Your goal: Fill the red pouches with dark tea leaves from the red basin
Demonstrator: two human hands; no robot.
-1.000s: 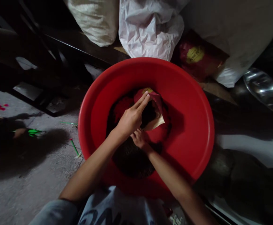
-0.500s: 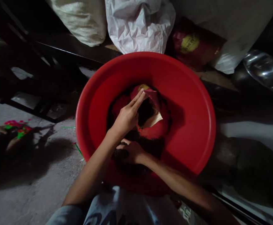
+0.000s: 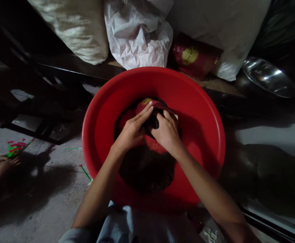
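A dark red bag with a yellow label and pale lining sits in a big red plastic tub. My left hand grips the bag's edge on the left, thumb and fingers closed over it. At the bag's mouth, my right hand is curled around dark soil, its fingertips partly hidden inside. A heap of loose dark soil lies on the tub floor nearer to me, and more soil rings the bag.
Behind the tub stand white woven sacks, another dark red bag and a metal bowl. At left, another person's hand holds artificial red flowers. A green stem lies on the floor by the tub.
My right hand has risen from the soil heap to the bag's mouth, carrying soil. My left hand still holds the bag's edge. The view has shifted slightly.
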